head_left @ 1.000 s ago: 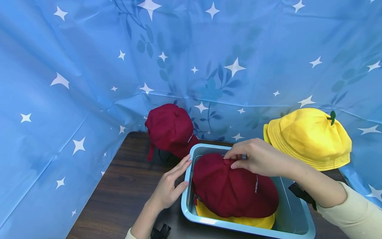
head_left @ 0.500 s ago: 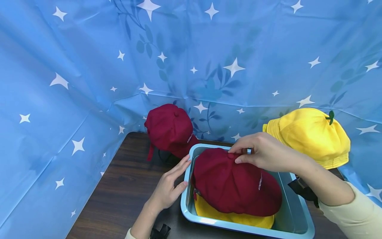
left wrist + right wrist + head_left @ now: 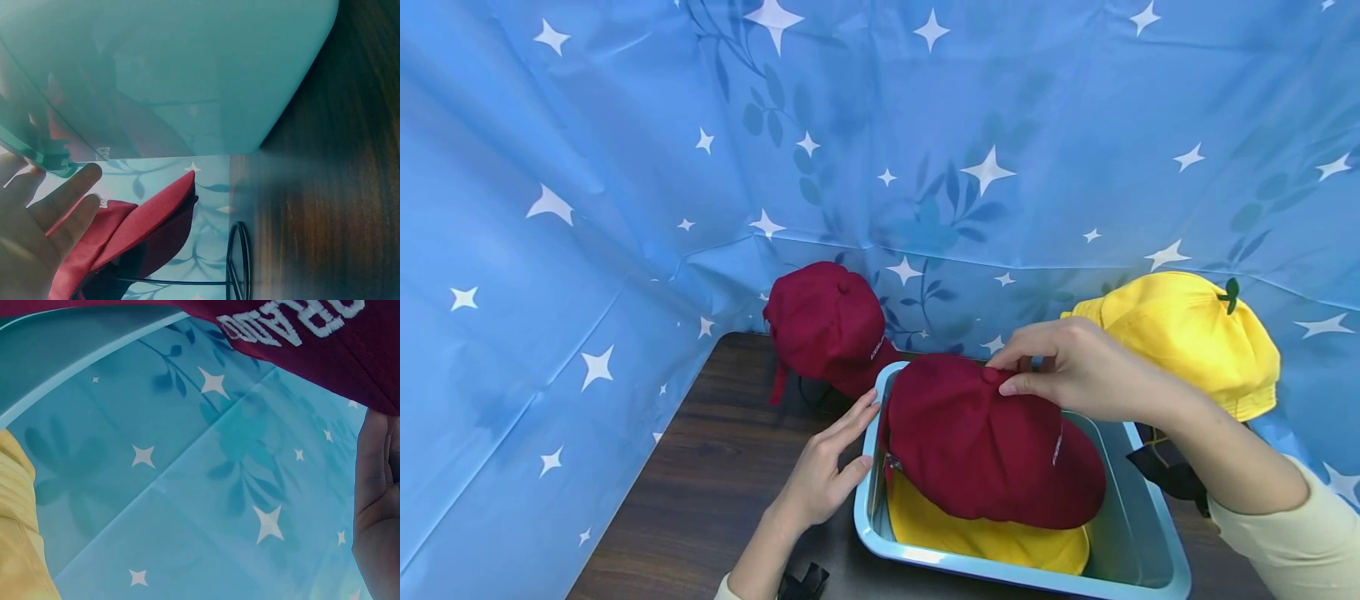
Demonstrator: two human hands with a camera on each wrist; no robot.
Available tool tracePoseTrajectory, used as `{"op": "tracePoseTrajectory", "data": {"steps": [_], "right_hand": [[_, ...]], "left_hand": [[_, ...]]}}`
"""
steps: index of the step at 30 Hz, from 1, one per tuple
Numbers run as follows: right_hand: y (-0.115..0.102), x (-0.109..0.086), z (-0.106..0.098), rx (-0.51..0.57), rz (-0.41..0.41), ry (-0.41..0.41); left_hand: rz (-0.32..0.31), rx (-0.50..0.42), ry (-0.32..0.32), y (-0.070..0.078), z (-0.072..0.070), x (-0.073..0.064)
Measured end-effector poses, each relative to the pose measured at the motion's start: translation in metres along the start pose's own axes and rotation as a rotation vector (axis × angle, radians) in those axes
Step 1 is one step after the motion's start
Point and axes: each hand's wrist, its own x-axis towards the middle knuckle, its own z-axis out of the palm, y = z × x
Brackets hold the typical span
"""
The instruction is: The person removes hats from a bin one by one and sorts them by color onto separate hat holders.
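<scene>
A dark red cap [image 3: 977,454] with white lettering is pinched near its crown button by my right hand [image 3: 1075,371], fingers and thumb on the cloth. It hangs tilted in the mouth of a light blue plastic bin [image 3: 1138,508]. Under it, on the bin floor, lies yellow cloth [image 3: 985,542], mostly covered by the cap. My left hand [image 3: 827,471] rests with extended fingers against the bin's left rim. In the left wrist view its fingers [image 3: 72,197] reach up to the rim beside the bin wall [image 3: 175,81]. In the right wrist view the cap's lettering [image 3: 294,322] shows at the top.
A second dark red cap [image 3: 827,325] sits behind the bin at left, on a stand with black wire [image 3: 237,256]. At right stands a yellow bucket hat [image 3: 1187,337] with a green sprout. A star-patterned blue curtain [image 3: 880,125] backs the dark wooden table [image 3: 715,467].
My right hand has risen and shifted slightly right, lifting the cap, so more of the yellow cloth beneath shows. The left hand stays at the rim.
</scene>
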Motion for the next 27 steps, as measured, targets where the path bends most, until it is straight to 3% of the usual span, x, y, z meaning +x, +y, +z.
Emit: {"op": "tracePoseTrajectory", "data": {"steps": [7, 14, 27], "right_hand": [[0.0, 0.001, -0.004, 0.015, -0.025, 0.04], [-0.002, 0.003, -0.012, -0.037, -0.038, 0.09], [-0.002, 0.013, -0.019, -0.051, -0.059, 0.123]], "left_hand": [[0.031, 0.0, 0.007, -0.001, 0.0, 0.0], [0.06, -0.018, 0.008, -0.002, 0.0, 0.002], [0.009, 0.016, 0.029, -0.001, 0.0, -0.001]]}}
